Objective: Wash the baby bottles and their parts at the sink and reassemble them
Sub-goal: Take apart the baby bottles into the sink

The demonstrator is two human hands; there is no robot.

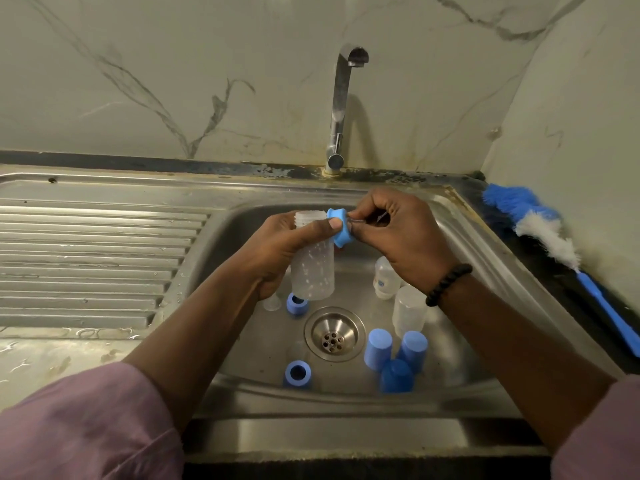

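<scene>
Blue ring (340,229) pinched between both hands above sink (460,237); bottle (313,268) in left hand (287,247).

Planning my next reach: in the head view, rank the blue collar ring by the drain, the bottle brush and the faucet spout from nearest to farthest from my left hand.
1. Blue collar ring, just below the left hand, in the basin.
2. Faucet spout, up behind.
3. Bottle brush, far right on the counter.

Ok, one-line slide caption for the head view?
Left hand holds a clear bottle; right hand pulls a teat through its blue ring.

Blue collar ring (340,228); clear bottle (313,270); blue-white brush (540,226).
</scene>
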